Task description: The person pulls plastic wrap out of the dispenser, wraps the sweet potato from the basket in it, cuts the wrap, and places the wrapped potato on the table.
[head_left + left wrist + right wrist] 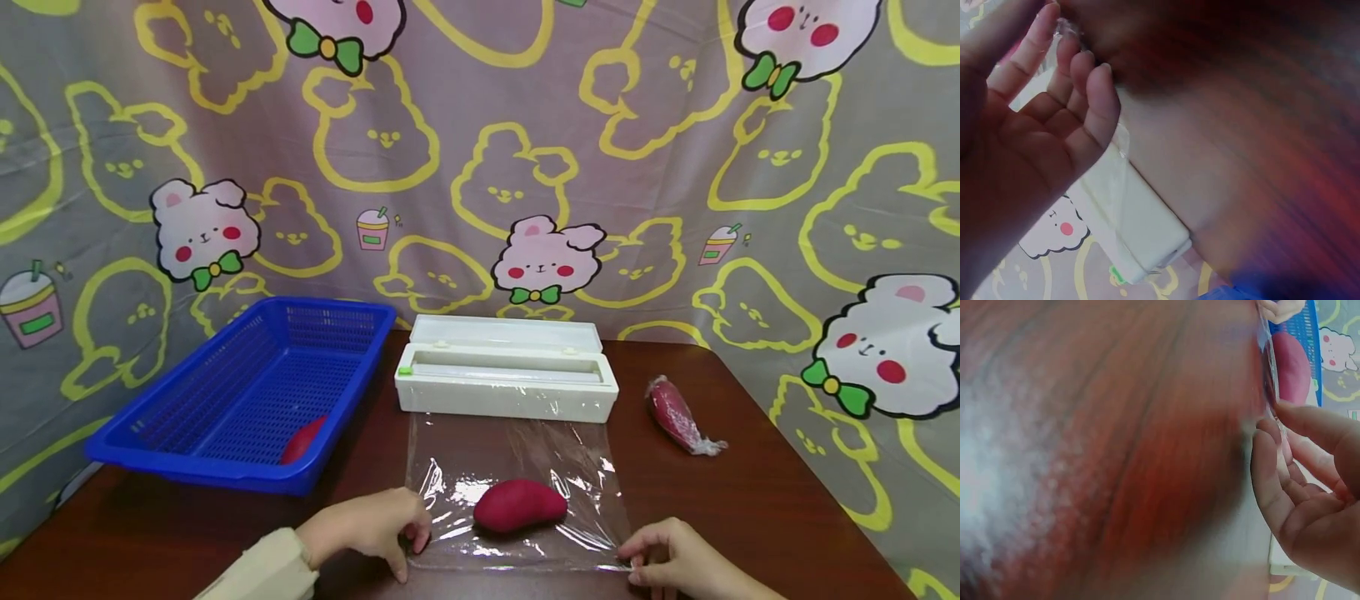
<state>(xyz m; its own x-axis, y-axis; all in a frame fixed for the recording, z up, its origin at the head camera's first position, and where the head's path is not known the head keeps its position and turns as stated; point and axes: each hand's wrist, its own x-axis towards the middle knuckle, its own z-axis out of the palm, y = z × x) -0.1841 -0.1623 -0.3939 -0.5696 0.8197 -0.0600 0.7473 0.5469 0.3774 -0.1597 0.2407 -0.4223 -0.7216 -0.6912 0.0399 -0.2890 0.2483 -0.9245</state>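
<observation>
A sheet of clear plastic wrap (525, 450) runs from a white wrap dispenser box (506, 400) toward me over the table. On the sheet lies a red sweet potato (517, 506), also visible in the right wrist view. My left hand (378, 525) holds the sheet's near left corner between thumb and fingers; its thumb tip is out of frame in the left wrist view. At the near right corner, my right hand (671, 557) pinches the film between thumb and index finger. The box's lid is raised, with the film roll showing inside.
At left stands a blue plastic basket (300, 472) with another red sweet potato (303, 440) partly hidden behind its wall. A film-wrapped sweet potato (675, 411) with a twisted end lies to the right on the brown table (757, 483). A patterned curtain (652, 175) hangs behind.
</observation>
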